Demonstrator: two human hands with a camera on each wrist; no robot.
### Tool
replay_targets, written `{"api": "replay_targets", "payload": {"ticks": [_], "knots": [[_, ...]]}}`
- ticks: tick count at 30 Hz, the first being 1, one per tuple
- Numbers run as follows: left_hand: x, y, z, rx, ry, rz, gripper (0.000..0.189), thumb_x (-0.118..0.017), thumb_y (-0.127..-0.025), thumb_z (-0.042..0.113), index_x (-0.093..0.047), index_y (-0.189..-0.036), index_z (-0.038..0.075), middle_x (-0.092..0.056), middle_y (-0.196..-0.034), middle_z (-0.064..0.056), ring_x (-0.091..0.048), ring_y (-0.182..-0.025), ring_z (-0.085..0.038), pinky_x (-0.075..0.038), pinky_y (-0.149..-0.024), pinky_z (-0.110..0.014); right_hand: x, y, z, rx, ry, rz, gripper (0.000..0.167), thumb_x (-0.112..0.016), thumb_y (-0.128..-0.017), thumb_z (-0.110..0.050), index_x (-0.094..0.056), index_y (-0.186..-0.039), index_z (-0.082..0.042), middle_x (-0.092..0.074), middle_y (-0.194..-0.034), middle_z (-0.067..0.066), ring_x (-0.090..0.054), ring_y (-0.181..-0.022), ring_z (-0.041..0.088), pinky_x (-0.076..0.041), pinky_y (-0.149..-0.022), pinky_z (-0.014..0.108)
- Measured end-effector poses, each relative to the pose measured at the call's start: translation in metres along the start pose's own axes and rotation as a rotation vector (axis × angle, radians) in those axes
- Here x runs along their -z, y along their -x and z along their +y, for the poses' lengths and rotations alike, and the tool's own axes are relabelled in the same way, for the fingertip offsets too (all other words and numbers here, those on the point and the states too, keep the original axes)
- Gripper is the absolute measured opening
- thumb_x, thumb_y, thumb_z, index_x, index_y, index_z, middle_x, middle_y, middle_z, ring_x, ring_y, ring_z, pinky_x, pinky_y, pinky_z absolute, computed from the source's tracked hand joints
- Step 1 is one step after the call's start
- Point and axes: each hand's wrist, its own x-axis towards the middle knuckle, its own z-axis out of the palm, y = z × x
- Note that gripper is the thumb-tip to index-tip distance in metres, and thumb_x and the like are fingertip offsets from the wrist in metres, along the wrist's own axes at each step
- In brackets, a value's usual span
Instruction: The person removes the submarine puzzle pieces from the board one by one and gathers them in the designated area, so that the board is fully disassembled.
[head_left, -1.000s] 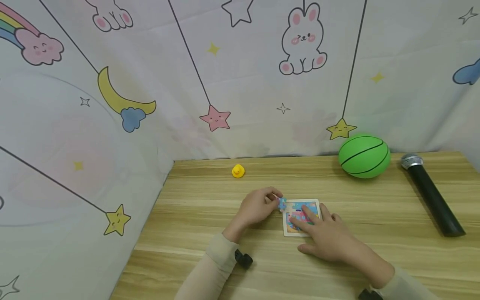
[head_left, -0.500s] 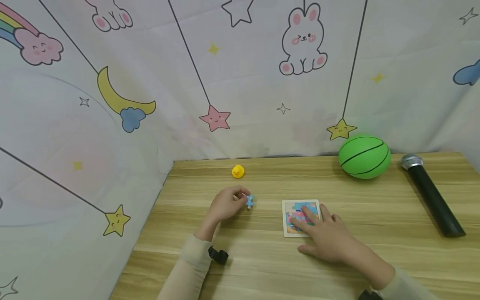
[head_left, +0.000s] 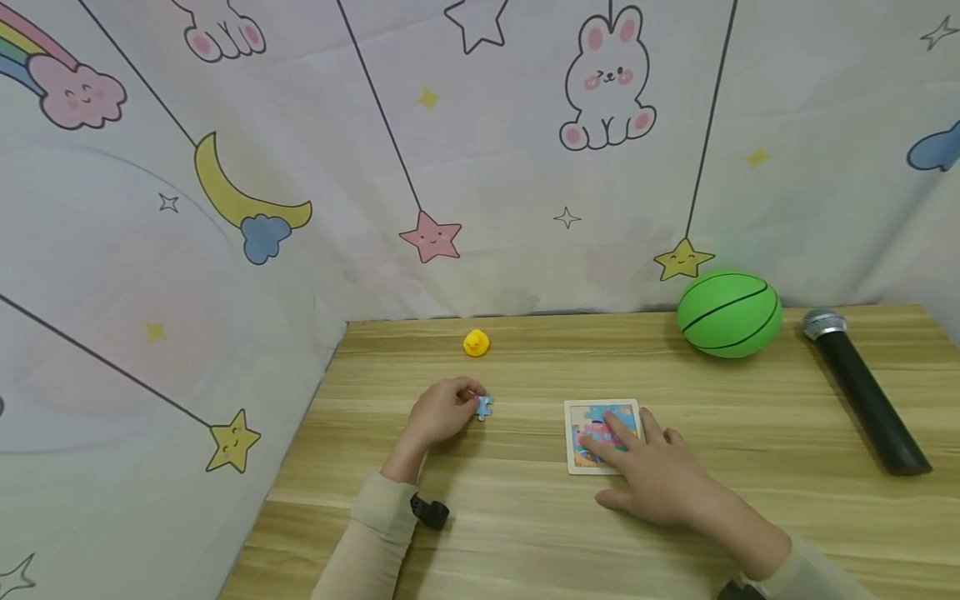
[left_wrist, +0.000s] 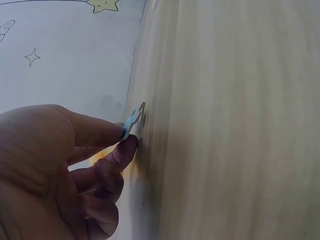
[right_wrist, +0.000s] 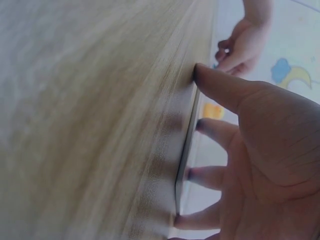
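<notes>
A small blue jigsaw piece is pinched between the thumb and fingers of my left hand, close over the table left of the puzzle. In the left wrist view the puzzle piece shows edge-on, tilted near the tabletop. My right hand lies spread over the square jigsaw puzzle, which has a white frame and a colourful picture. Its fingertips rest on the puzzle and its thumb touches the table in front. The upper left of the picture area is pale and bare. The hand hides the puzzle's lower right.
A yellow rubber duck stands at the back of the wooden table. Farther right are a green ball with black lines and a black microphone. A printed cloth hangs behind the table.
My left hand has carried the puzzle piece away from the puzzle's upper left corner, leftward across the table, and turned it slightly. The right hand has stayed on the puzzle.
</notes>
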Motion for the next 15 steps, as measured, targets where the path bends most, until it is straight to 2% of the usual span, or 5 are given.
{"api": "replay_targets", "payload": {"ticks": [8,15], "knots": [[0.0032,0.0013,-0.0022,0.008,-0.049,-0.002,0.013,-0.068,-0.1,0.015,-0.076,-0.109,0.015,-0.069,-0.093,0.001,-0.061,-0.081,-0.017,-0.05,-0.073,-0.039,-0.0004,-0.0008,-0.0006,0.005,-0.002,0.004,0.072,-0.07,-0.091,-0.061,-0.052,-0.154,-0.03,-0.04,-0.161,0.019,-0.03,-0.14,0.064,-0.036,-0.097,0.077],[-0.0002,0.0002,0.0022,-0.017,-0.044,0.02,0.02,-0.066,-0.101,0.019,-0.073,-0.119,0.011,-0.069,-0.097,0.0,-0.061,-0.083,-0.017,-0.052,-0.075,-0.04,-0.0005,0.0002,-0.0004,0.0,-0.012,0.015,0.072,-0.071,-0.091,-0.061,-0.052,-0.154,-0.031,-0.04,-0.16,0.019,-0.031,-0.14,0.064,-0.036,-0.098,0.078]]}}
